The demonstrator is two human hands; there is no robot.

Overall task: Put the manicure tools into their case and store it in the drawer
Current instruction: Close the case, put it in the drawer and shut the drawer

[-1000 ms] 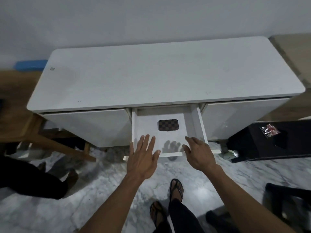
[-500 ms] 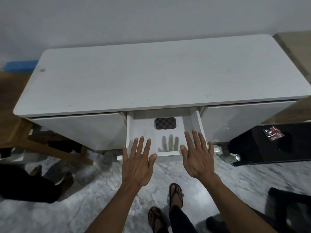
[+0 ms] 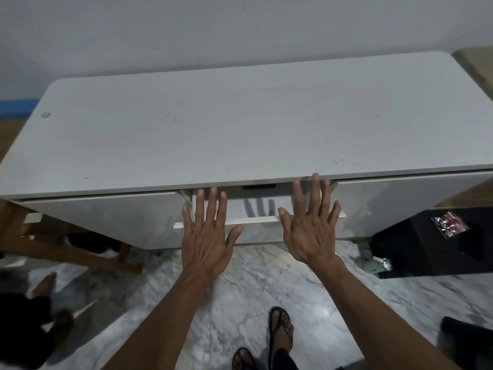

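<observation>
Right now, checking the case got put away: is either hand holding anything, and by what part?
Nothing is held. Left hand and right hand are open, spread at the drawer.

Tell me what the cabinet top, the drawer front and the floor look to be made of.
Cabinet top: likely white laminated board, matte, with faint scuffs and specks and little glare.
Drawer front: seemingly the same white board, a plain square-cut edge showing; possibly glossier on its face.
Floor: polished marble or marble-look tile, grey veining on white with a soft sheen.

I see only a dark sliver of the case (image 3: 259, 186); rest sits under the cabinet top (image 3: 240, 124). Cabinet's right end is cut off by the frame edge. Can't tell if my palms touch the drawer (image 3: 256, 221) front.
</observation>
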